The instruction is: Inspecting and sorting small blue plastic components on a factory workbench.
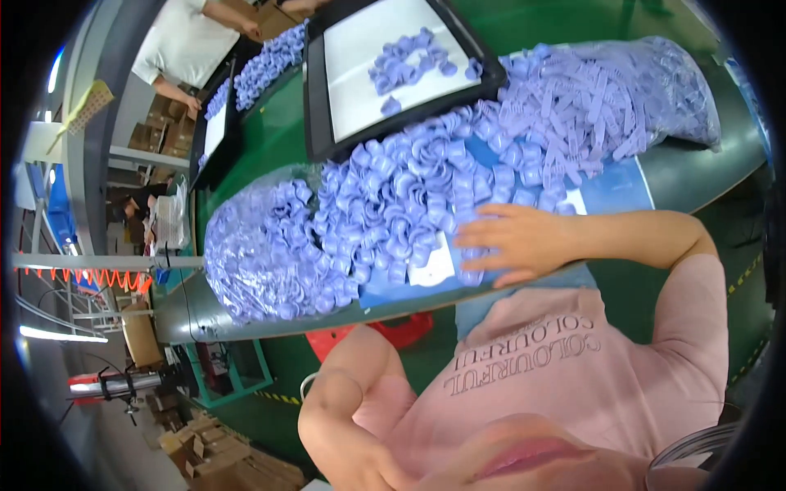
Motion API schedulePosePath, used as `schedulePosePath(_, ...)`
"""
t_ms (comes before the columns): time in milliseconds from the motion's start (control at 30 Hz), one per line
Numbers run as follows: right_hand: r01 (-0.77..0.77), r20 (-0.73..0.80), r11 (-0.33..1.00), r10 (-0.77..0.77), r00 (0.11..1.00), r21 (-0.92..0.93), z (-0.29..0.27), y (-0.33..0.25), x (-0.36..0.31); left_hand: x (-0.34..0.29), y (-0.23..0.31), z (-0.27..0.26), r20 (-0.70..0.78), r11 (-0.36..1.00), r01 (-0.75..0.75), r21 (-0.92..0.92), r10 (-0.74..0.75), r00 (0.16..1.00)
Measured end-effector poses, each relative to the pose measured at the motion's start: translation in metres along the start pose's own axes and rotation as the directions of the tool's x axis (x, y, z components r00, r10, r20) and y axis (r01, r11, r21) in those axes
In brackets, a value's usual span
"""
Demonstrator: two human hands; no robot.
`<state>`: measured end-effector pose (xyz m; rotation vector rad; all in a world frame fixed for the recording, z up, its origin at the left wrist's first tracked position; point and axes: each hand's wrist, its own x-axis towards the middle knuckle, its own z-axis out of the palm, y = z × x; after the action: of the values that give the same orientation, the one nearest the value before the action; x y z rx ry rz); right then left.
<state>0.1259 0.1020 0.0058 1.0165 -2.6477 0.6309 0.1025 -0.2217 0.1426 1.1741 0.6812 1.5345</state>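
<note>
A wide heap of small curved purple plastic pieces (393,188) lies along the table in front of me. At its near edge, my right hand (520,241) rests with its fingers spread, touching several pieces. Part of a blue sheet (393,286) and a white paper label (432,263) show beneath the heap, left of that hand. My left arm is bent back toward my body. My left hand (360,458) is near the lower edge, its fingers hidden. Flat purple strips (594,102) are piled at the right, spilling from a clear plastic bag (684,90).
Beyond the heap stands a black tray (319,106) with a white liner and several purple pieces. Another clear bag (237,245) holds pieces at the left. Across the green table (274,135), another person (180,41) works by a second dark tray. A red stool (409,327) is under the table edge.
</note>
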Motion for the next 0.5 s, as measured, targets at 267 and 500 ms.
schedulePosePath(267,0.311,0.173,0.95,-0.306,0.936,-0.003,0.039,0.011,0.007,0.008,0.012,0.007,0.76,0.617,-0.615,0.49,0.042,0.648)
schedulePosePath(500,0.243,0.148,0.952,-0.217,0.965,-0.186,0.019,0.076,0.018,0.044,-0.017,-0.014,0.755,0.715,-0.584,0.385,0.12,0.644)
